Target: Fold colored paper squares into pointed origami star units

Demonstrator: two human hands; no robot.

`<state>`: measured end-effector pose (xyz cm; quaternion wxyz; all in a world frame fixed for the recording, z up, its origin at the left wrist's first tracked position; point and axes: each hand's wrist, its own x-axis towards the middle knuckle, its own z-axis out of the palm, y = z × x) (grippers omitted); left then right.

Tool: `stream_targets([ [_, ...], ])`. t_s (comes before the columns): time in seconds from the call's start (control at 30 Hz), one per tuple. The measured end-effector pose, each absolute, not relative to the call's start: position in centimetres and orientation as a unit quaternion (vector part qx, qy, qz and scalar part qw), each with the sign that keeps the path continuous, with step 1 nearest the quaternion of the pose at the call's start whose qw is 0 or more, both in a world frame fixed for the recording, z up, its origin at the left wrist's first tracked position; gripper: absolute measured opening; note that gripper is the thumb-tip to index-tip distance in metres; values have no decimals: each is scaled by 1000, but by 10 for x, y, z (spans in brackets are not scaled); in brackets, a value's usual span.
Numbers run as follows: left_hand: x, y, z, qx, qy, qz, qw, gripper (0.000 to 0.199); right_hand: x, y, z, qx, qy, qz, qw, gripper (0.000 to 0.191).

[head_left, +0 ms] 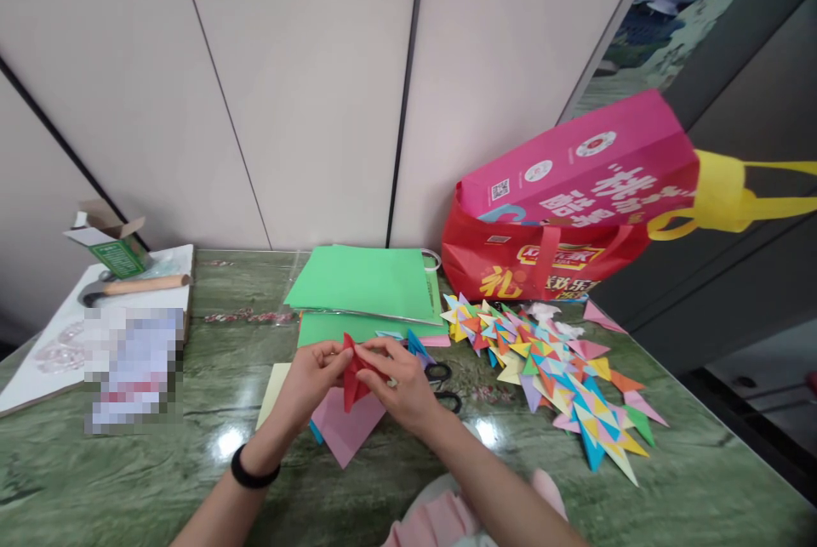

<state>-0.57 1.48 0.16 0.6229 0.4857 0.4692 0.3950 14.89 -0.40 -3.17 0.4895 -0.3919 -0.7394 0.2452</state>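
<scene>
A folded piece of red origami paper [355, 384] is held up between both hands over the table. My left hand [317, 374] pinches its left side, a black band round the wrist. From the right, my right hand [397, 378], with a ring on one finger, grips the other edge. Beneath them lies a pink square of paper [348, 432], with a pale yellow sheet [273, 394] partly showing at the left. Scissors with black handles [447, 388] rest just beyond my right hand, next to a blue folded piece [418, 349].
Green paper sheets [363, 279] lie at the back. Many-coloured folded paper pieces [542, 351] form a heap on the right, before a red bag [485, 249] holding a pink box [593, 160]. At left, a hammer [144, 285] and green carton [118, 253] sit on a white board [51, 360].
</scene>
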Motion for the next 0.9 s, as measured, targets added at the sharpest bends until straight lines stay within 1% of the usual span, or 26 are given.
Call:
stream_targets([
  [0.13, -7, 14, 3, 511, 473, 375, 612, 29, 149, -4, -27, -414, -682, 314, 514, 25],
  [0.27, -8, 15, 4, 519, 470, 363, 615, 30, 148, 0, -30, -436, -587, 432, 529, 16],
  [0.33, -9, 16, 4, 523, 467, 357, 618, 30, 148, 2, -32, -424, -547, 498, 523, 17],
  [0.4, -9, 16, 4, 537, 461, 349, 614, 30, 148, 4, -34, -415, -525, 533, 518, 18],
  [0.6, -9, 14, 6, 593, 461, 334, 569, 32, 147, 3, -32, -411, -516, 561, 500, 22],
  [0.9, -9, 15, 4, 586, 476, 325, 570, 30, 150, 5, -33, -410, -500, 541, 537, 23],
])
